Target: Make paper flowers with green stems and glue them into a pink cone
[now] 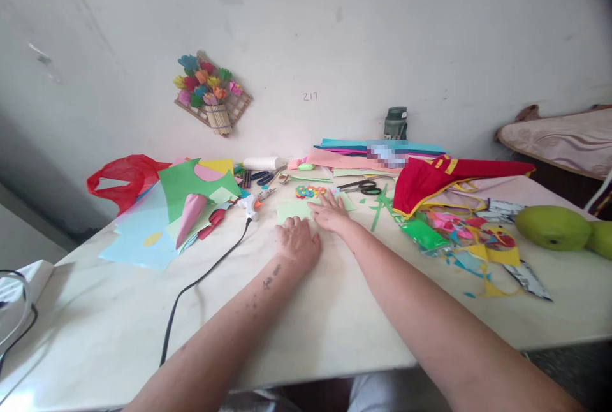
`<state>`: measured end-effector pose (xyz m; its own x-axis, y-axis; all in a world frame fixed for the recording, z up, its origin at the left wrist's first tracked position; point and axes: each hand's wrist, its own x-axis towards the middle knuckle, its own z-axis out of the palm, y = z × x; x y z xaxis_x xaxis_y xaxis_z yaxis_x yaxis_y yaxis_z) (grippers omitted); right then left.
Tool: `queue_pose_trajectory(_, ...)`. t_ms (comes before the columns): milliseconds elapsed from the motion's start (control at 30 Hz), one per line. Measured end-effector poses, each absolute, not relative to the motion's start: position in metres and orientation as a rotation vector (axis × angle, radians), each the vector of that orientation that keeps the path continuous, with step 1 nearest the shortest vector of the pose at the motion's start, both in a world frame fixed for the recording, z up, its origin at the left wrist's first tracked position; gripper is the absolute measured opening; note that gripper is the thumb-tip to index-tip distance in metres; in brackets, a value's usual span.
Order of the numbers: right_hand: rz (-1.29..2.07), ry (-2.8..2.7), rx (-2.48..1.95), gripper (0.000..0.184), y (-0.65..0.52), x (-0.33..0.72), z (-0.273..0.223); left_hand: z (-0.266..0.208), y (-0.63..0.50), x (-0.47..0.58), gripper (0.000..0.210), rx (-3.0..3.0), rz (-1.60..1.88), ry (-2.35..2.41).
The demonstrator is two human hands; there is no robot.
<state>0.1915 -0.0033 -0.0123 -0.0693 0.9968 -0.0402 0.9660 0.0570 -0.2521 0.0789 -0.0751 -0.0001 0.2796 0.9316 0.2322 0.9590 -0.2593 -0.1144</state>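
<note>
A sheet of light green paper (291, 209) lies on the table in front of me. At its lower left edge, my left hand (299, 241) presses down with the fingers curled in against the sheet. My right hand (329, 211) lies flatter over the paper's right part, its fingers stretched out and apart. Just beyond its fingertips is a small cluster of colourful paper flowers (306, 192). Black-handled scissors (368, 187) lie behind and to the right of this hand. Left of the paper rests a white glue gun (248, 208) with a black cord.
Coloured sheets, including a green one (176, 182), a pink paper cone (191, 217) and a red plastic bag (129, 176) lie left. Right are a red cloth (425, 185), paper scraps (471, 262) and a green fruit-like object (552, 227). A dark bottle (396, 124) stands behind stacked paper.
</note>
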Motion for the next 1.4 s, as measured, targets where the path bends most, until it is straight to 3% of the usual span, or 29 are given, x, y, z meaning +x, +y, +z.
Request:
queue_pose_trajectory(433, 0.314, -2.205, -2.13, 0.056, -0.01, 0.189, -0.009, 0.001, -0.072, 0.084, 0.048, -2.243, -0.032, -1.806)
queue_pose_trajectory(633, 0.288, -2.198, -2.104, 0.056, -0.008, 0.19, -0.013, -0.005, -0.069, 0.081, 0.054, -2.264, -0.216, -1.616)
queue_pose_trajectory(800, 0.337, -2.223, -2.116, 0.056, -0.007, 0.19, -0.01, -0.016, -0.065, 0.08, 0.053, -2.557, -0.226, -1.568)
queue_pose_trajectory(1400, 0.27, -2.097, -2.21, 0.054, -0.002, 0.259, -0.015, -0.016, -0.062, 0.076, 0.045, -2.525, -0.28, -1.54)
